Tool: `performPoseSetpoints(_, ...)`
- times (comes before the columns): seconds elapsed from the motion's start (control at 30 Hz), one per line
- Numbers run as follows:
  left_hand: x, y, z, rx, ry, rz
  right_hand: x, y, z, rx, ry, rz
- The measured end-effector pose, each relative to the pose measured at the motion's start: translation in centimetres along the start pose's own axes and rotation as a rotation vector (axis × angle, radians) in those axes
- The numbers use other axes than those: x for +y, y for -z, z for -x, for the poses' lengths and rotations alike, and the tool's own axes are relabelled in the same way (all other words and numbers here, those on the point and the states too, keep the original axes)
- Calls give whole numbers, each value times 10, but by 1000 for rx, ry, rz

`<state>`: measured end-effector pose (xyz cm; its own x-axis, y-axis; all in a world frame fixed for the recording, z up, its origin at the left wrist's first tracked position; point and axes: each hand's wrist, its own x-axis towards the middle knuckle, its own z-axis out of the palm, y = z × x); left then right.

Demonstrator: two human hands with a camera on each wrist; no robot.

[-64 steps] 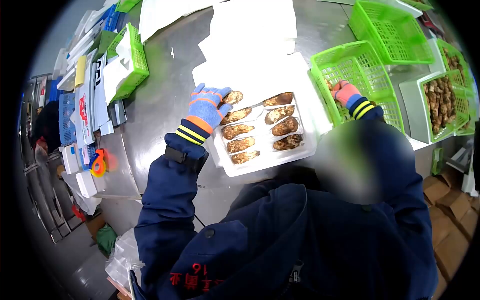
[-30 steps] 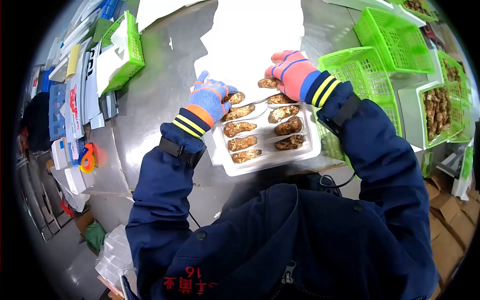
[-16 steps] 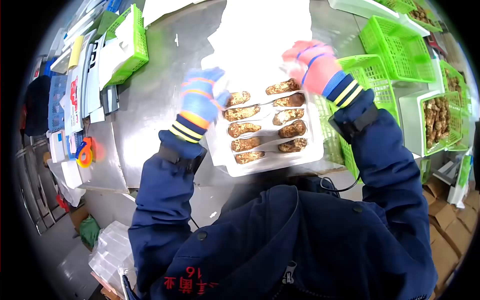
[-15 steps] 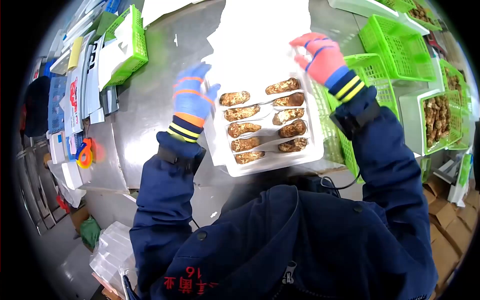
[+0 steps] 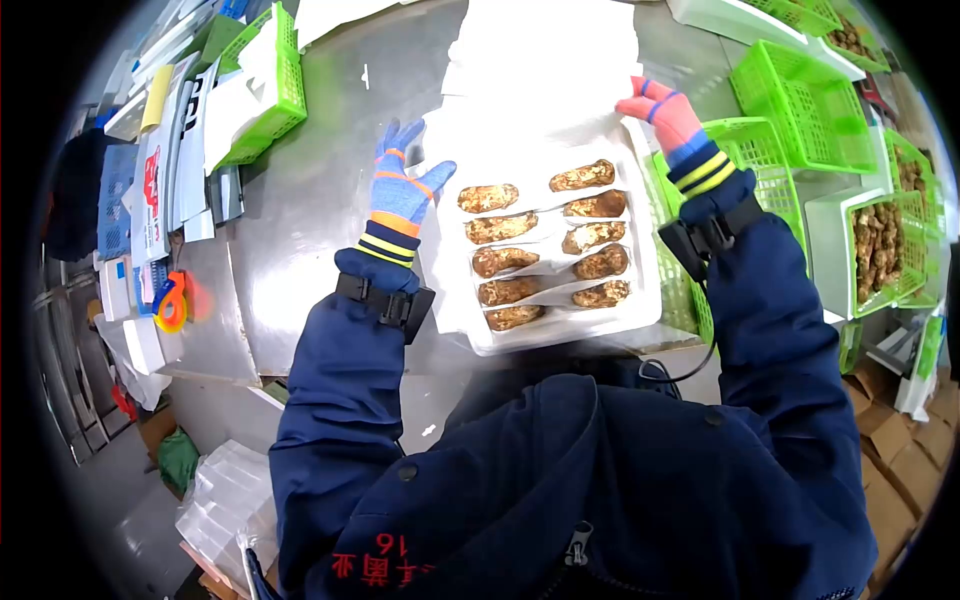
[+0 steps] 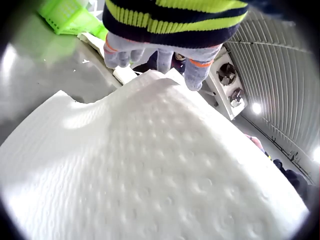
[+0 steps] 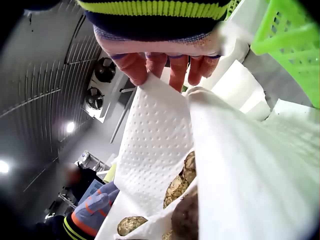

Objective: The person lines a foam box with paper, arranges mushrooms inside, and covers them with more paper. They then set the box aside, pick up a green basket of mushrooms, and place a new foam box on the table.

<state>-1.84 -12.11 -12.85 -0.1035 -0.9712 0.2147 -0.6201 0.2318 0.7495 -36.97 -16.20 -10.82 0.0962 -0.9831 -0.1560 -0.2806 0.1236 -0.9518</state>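
Several brown, mottled mushrooms (image 5: pixel 594 237) lie in two columns in a white box (image 5: pixel 655 300), bedded on folds of white paper. My gloved right hand (image 5: pixel 665 118), at the box's far right, pinches a sheet of embossed white paper towel (image 7: pixel 157 135) by its raised corner. At the far left my gloved left hand (image 5: pixel 403 190) has its fingers extended and thumb spread, beside the paper's left edge. In the left wrist view the embossed sheet rises toward the left hand's fingertips (image 6: pixel 196 75). The uppermost mushroom on the left (image 5: pixel 487 198) lies uncovered.
Green baskets stand to the right, the nearest basket (image 5: pixel 765 165) beside the box and a basket of mushrooms (image 5: pixel 878 250) farther off. On the left are a green basket (image 5: pixel 285 95) with white sheets and an orange tape dispenser (image 5: pixel 172 303). White sheets (image 5: pixel 540 50) lie beyond the box.
My right hand brought a mushroom from the green basket, laid it atop the right column, and moved to the paper's far right corner. My left hand left the upper left mushroom and shifted outward.
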Motion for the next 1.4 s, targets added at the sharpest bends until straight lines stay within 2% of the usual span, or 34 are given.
performPoseSetpoints(0.07, 8, -2, 1, 25, -15, -16, 20, 6, 3, -14, -7, -165)
performPoseSetpoints(0.13, 18, -2, 0, -19, 12, -22, 0, 6, 15, -48, -43, -207)
performPoseSetpoints(0.27, 22, -14, 10, -149, 200, 446, -6, -3, 19, -67, -34, -266)
performPoseSetpoints(0.3, 22, -16, 13, -132, 215, 525, -14, -5, 21, -142, -44, -224)
performPoseSetpoints(0.4, 5, -22, 21, -79, 169, 430, 12, -5, 19, -157, 369, 654)
performPoseSetpoints(0.43, -3, -25, 22, -47, 108, 350, -2, -9, 30, -140, 328, 664)
performPoseSetpoints(0.5, -6, -26, 23, -29, 82, 296, 2, -12, 38, -71, 407, 684)
performPoseSetpoints(0.53, 0, -24, 24, -45, 115, 322, 5, -13, 40, -35, 445, 694)
performPoseSetpoints(0.57, 5, -23, 25, -46, 179, 384, 7, -15, 41, -16, 343, 513)
performPoseSetpoints(0.63, 25, -19, 26, -25, 341, 540, 20, -18, 37, 48, 309, 435)
performPoseSetpoints(0.67, 27, -21, 26, 9, 321, 483, 27, -17, 36, 80, 290, 397)
performPoseSetpoints(0.7, 30, -22, 25, 43, 304, 425, 23, -17, 37, 64, 266, 477)
performPoseSetpoints(0.8, 26, -23, 22, 25, -23, -250, -11, -26, 44, 46, 229, 800)
performPoseSetpoints(0.83, 29, -19, 20, -47, -24, -444, -12, -31, 46, 65, 249, 873)
performPoseSetpoints(0.97, 39, -21, 22, -34, 125, -255, -17, -41, 59, 132, 276, 1003)
performPoseSetpoints(1.07, 42, -25, 23, 138, -12, -189, -22, -40, 82, 292, 447, 1003)
performPoseSetpoints(1.13, 36, -26, 23, 134, -18, -146, -46, -34, 96, 428, 514, 905)
performPoseSetpoints(1.17, 38, -27, 22, 151, -26, -141, -61, -32, 104, 414, 599, 867)
performPoseSetpoints(1.23, 44, -27, 22, 155, -74, -129, -56, -48, 103, 232, 729, 808)
performPoseSetpoints(1.27, 35, -27, 21, 83, -30, -79, -65, -51, 97, -129, 639, 916)
performPoseSetpoints(1.3, 27, -27, 21, 48, -39, -26, -54, -63, 96, -118, 618, 1069)
performPoseSetpoints(1.33, 4, -33, 22, 82, -30, 73, -51, -65, 93, -191, 530, 1242)
performPoseSetpoints(1.37, 10, -30, 21, 43, -68, -53, -47, -67, 86, -261, 368, 1322)
performPoseSetpoints(1.4, 18, -23, 18, -33, -10, -104, -33, -68, 84, -145, 423, 1344)
